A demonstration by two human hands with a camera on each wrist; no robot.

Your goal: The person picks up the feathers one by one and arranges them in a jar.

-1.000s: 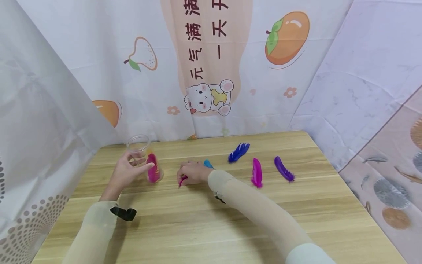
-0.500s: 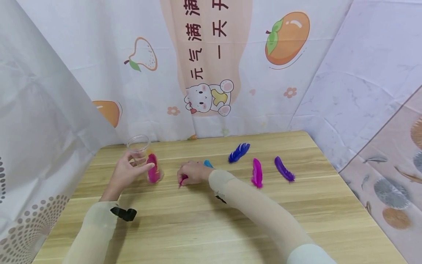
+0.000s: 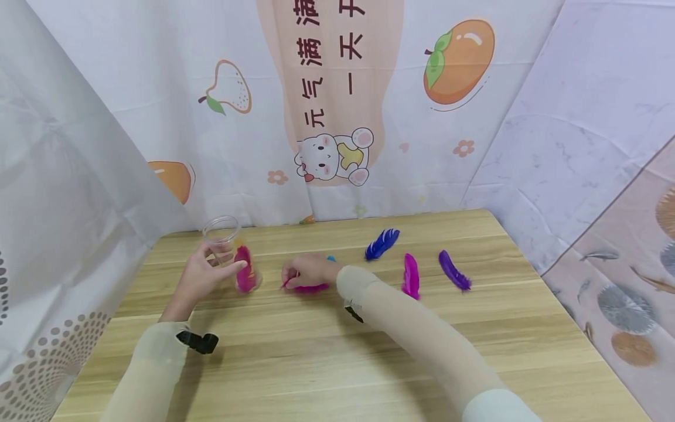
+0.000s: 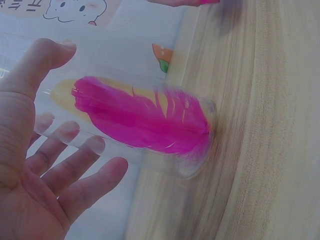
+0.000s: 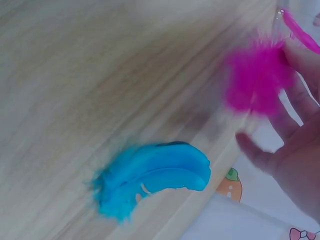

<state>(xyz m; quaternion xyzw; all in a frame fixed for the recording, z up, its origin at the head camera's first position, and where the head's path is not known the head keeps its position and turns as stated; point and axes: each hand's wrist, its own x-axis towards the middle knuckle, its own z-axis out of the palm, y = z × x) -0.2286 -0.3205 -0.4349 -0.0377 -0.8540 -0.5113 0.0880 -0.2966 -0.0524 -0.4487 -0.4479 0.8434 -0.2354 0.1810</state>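
On the left, my left hand (image 3: 203,274) grips a tall clear plastic cup (image 3: 222,241), thumb on one side and fingers on the other. The cup stands on the table. Inside it a magenta feather (image 4: 145,117) leans against the wall, with a yellow feather (image 4: 64,95) behind. My right hand (image 3: 308,269), right of the cup, pinches another magenta feather (image 3: 312,289) between thumb and fingers, its fluffy part (image 5: 257,82) trailing back under the palm. Just beyond that wrist lies a light blue feather (image 5: 165,170), mostly hidden by the hand in the head view.
Farther right on the wooden table (image 3: 316,363) lie a dark blue feather with white streaks (image 3: 382,244), a magenta feather (image 3: 411,275) and a purple feather (image 3: 454,271). A printed curtain (image 3: 411,193) hangs behind the table's far edge.
My right hand has shifted slightly up and back, and the pinched magenta feather has turned, so more of it shows below the hand. My left hand and the cup have not moved.
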